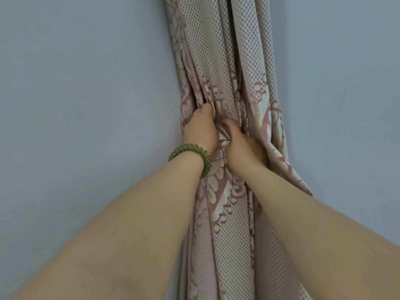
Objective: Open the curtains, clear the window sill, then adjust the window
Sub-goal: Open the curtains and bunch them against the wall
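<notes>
We bunch the curtain [225,135] against the wall [75,94], left hand [200,128] and right hand [242,146] both gripping folds, likely to tie it back.

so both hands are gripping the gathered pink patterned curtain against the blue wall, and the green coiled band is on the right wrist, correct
Not quite: the head view shows the green coiled band on the left wrist. Otherwise yes, the left hand and right hand both grip the gathered pink patterned curtain against the blue wall.
</notes>
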### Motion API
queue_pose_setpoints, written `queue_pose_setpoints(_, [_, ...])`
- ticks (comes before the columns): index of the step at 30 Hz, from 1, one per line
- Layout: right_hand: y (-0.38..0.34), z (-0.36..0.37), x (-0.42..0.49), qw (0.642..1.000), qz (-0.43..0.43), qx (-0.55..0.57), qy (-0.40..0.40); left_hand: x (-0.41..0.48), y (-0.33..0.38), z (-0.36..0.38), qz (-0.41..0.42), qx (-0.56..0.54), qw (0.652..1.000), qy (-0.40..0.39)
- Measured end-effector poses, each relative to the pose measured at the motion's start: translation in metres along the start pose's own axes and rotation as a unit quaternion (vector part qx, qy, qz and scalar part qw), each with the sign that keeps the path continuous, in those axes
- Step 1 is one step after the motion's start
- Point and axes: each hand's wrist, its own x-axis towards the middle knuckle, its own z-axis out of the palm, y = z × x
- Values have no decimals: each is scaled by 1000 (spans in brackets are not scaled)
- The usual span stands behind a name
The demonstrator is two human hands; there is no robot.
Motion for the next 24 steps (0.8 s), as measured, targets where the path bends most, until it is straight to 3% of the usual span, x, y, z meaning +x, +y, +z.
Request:
queue_pose_setpoints(7, [-6,12,-24,997,4,-80,-13,-22,-10,-23,-21,-24,999,-43])
queue_pose_setpoints(12, [-33,5,-50,999,0,14,-51,-44,-7,-65,-52,-29,995,-79])
queue_pose_setpoints(16, [-47,-8,-73,998,-13,24,-55,-72,-2,-90,-89,-30,990,-107])
queue_pose_setpoints(24, [-71,-23,-126,989,-86,-122,-1,-140,32,-138,-167,167,972,20])
